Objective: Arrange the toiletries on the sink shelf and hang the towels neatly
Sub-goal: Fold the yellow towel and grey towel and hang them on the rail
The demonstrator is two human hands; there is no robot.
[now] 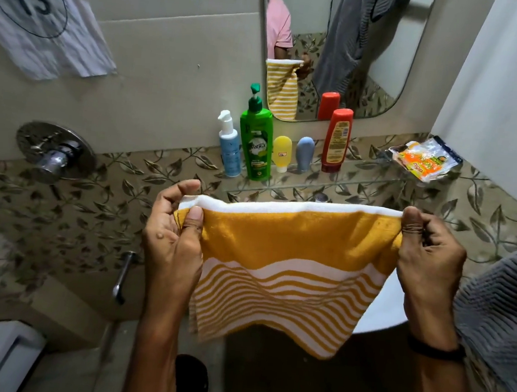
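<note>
A yellow and white striped towel [289, 261] hangs stretched between my hands in front of the sink. My left hand [172, 238] pinches its top left corner and my right hand [430, 257] pinches its top right corner. On the glass shelf [361, 181] stand a white and blue pump bottle [231, 145], a green Vatika pump bottle [257, 139], a small yellow tube [282, 153], a small blue tube [305, 153] and a red bottle [337, 140], all upright in a row. A crumpled plastic packet [426, 159] lies at the shelf's right end.
A grey ribbed towel [501, 304] hangs at my right. The mirror [385, 50] is above the shelf. A chrome tap control [51, 152] and a spout [122, 277] are on the left wall. A white cloth marked 13 [45, 14] hangs top left. The white sink rim [388, 304] shows behind the towel.
</note>
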